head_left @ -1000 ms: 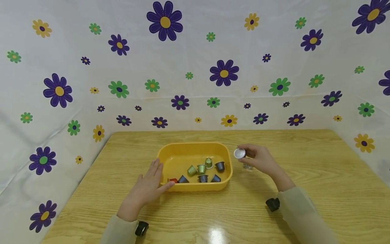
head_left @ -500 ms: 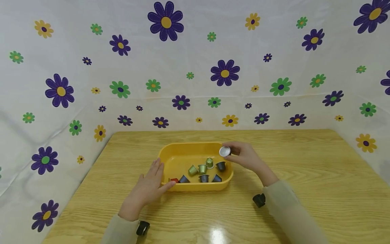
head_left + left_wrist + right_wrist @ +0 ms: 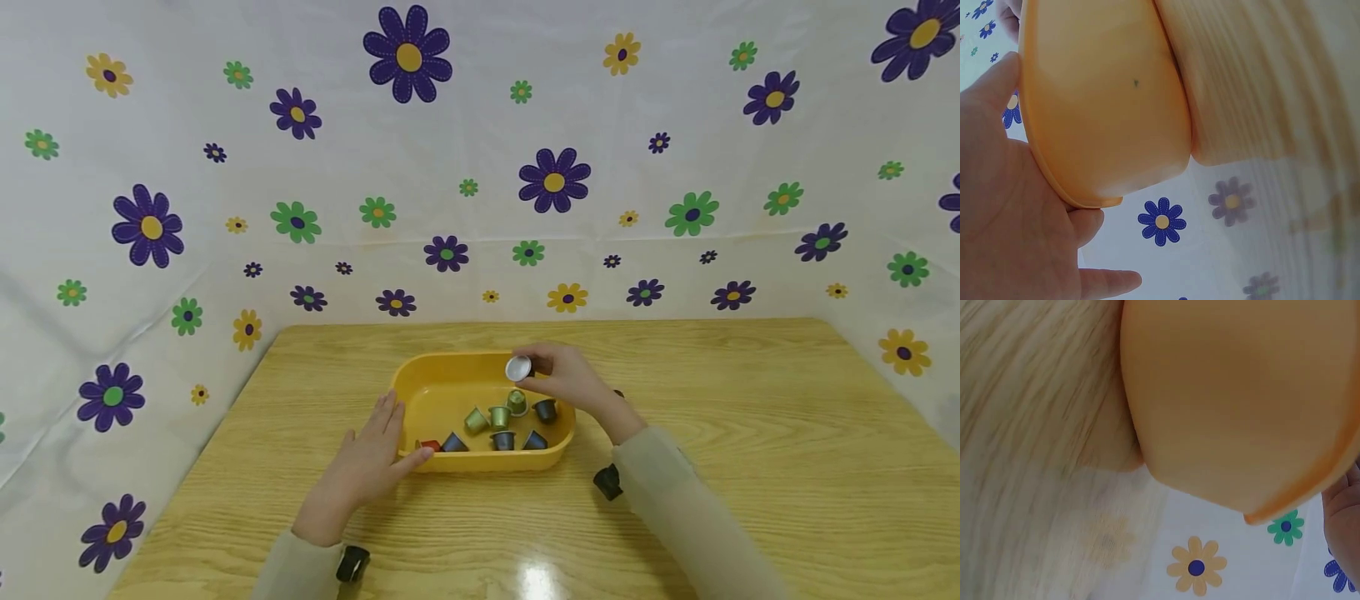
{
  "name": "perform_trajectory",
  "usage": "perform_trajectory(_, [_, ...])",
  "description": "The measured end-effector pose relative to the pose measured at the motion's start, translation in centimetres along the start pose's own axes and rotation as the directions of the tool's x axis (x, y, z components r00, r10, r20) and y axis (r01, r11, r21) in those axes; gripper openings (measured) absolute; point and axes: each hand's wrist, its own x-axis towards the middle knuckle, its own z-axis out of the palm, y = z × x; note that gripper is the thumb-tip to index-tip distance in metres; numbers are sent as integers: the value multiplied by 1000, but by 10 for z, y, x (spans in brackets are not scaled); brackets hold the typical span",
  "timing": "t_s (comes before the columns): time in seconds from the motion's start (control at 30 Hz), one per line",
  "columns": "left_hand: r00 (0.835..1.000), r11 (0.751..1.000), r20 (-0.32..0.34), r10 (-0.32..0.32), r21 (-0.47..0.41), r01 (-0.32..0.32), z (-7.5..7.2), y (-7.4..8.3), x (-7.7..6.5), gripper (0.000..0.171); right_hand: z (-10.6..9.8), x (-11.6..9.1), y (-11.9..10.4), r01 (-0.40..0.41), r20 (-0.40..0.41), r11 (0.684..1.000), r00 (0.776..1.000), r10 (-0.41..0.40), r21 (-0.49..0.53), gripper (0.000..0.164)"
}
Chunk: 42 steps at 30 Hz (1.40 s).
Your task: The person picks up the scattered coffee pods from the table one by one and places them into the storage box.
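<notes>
A yellow tray point(image 3: 442, 462) stands on the table with coffee capsules in it. Three green capsules point(image 3: 500, 417) sit near its middle, several dark blue or grey capsules point(image 3: 503, 441) lie along the front and right, and a red capsule point(image 3: 428, 446) shows at the front left. My left hand point(image 3: 360, 471) rests on the tray's left end, fingers straight along the rim and thumb over the front edge. Above the tray's back right part, my right hand point(image 3: 562, 379) pinches another capsule point(image 3: 518, 368), its silver lid facing the head view; its body is mostly hidden by the fingers.
The wooden table point(image 3: 720, 400) reaches back to a white cloth point(image 3: 465, 133) printed with flowers, which also hangs at both sides. Black wrist devices point(image 3: 352, 564) sit under both sleeves. A small dark thing point(image 3: 618, 393) shows just behind my right wrist.
My right hand has moved left with the capsule, from beside the tray's right end to over its back right part. My left hand keeps its place on the tray.
</notes>
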Motion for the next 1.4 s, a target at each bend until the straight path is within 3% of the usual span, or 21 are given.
perform_trajectory(0.6, [1000, 1000, 11, -6, -10, 6, 0, -2, 1, 82, 26, 24, -3, 77, 73, 995, 995, -73, -67, 39])
perform_trajectory(0.9, [1000, 1000, 16, -9, -8, 9, 0, -2, 1, 82, 27, 24, -5, 48, 95, 988, 995, -34, -145, 42])
perform_trajectory(1.4, [1000, 1000, 10, -7, -14, 8, 2, -3, 2, 82, 27, 22, -8, 58, 100, 983, 994, -41, -173, 42])
